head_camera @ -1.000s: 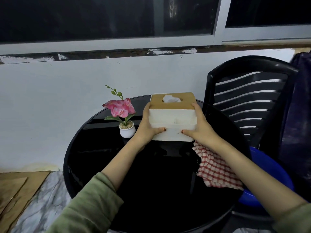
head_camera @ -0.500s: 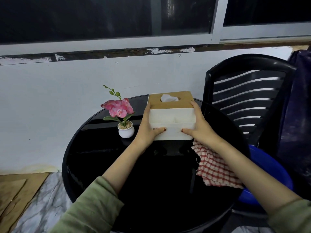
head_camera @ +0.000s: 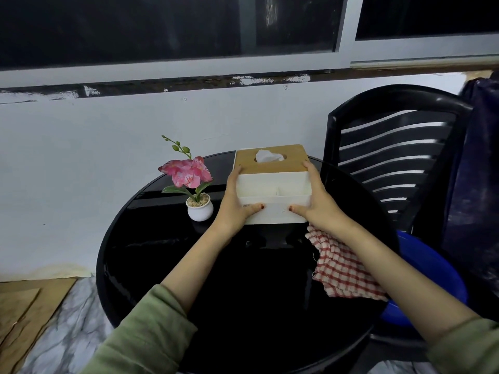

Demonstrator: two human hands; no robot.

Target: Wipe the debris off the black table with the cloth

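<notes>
A round glossy black table [head_camera: 151,265] fills the middle of the view. A white tissue box [head_camera: 272,190] with a wooden lid stands at its far side. My left hand [head_camera: 235,209] grips the box's left side and my right hand [head_camera: 318,203] grips its right side, thumbs on the front face. A red-and-white checked cloth [head_camera: 343,271] lies on the table's right part, under my right forearm, touched by neither hand. I make out no debris on the dark surface.
A small white pot with a pink artificial flower [head_camera: 198,190] stands just left of the box. A black plastic chair [head_camera: 399,163] sits at the right behind the table, a blue basin [head_camera: 429,273] below it. The white wall is close behind.
Both hands stay on the tissue box. The box has shifted slightly away from me, toward the wall. The cloth has not moved.
</notes>
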